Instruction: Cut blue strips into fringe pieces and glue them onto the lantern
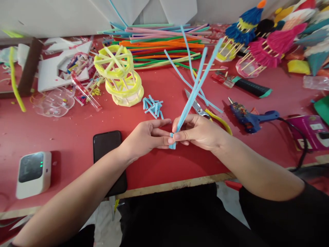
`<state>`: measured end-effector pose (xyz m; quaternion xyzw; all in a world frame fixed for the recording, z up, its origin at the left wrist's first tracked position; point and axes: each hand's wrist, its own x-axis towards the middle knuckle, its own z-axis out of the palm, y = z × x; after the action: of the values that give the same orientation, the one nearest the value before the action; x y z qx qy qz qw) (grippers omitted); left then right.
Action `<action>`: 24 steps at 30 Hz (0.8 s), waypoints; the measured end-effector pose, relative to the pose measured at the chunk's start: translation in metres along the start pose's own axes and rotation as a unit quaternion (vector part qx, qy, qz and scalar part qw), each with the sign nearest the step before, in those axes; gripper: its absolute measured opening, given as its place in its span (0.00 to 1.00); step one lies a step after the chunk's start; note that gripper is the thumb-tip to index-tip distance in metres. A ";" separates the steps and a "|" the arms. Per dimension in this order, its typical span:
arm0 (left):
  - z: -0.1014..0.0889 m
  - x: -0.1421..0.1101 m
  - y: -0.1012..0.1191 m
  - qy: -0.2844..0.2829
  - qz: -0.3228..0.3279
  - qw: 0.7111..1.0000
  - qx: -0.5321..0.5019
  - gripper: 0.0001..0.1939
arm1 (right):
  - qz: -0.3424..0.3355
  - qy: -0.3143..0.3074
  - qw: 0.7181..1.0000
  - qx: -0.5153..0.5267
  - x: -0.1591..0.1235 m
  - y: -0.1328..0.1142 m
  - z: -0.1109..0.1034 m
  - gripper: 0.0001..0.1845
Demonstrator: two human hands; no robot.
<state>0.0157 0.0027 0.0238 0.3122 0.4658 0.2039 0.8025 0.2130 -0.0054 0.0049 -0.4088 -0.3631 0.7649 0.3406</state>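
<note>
My right hand (197, 132) is closed around a bundle of long light blue strips (195, 85), pinching them near their lower ends so they fan up and away. My left hand (149, 135) meets it from the left, its fingertips pressed on the same lower ends of the strips. Just beyond the hands lies a small pile of cut blue strip pieces (153, 107). Scissors with yellow handles (205, 111) lie behind my right hand.
On the red table (77, 137) stand a yellow lantern frame (120, 77), a stack of coloured strips (159, 44), a blue glue gun (253, 118), a black phone (108, 147), a white device (33, 173) and finished tasselled lanterns (257, 37) at the far right.
</note>
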 end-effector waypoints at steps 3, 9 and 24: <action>-0.001 0.001 -0.001 -0.014 0.002 1.000 0.003 0.55 | 0.019 -0.023 1.000 0.010 0.000 -0.001 0.000 0.16; -0.003 0.003 -0.004 -0.032 -0.003 0.999 -0.019 0.51 | 0.006 -0.036 0.999 -0.010 0.000 -0.003 -0.005 0.16; -0.002 0.002 -0.004 -0.007 0.003 1.000 -0.005 0.49 | -0.064 0.066 0.980 -0.179 -0.010 -0.004 -0.004 0.17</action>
<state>0.0149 0.0015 0.0187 0.3111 0.4587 0.2060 0.8064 0.2218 -0.0108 0.0102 -0.4884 -0.4964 0.6357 0.3330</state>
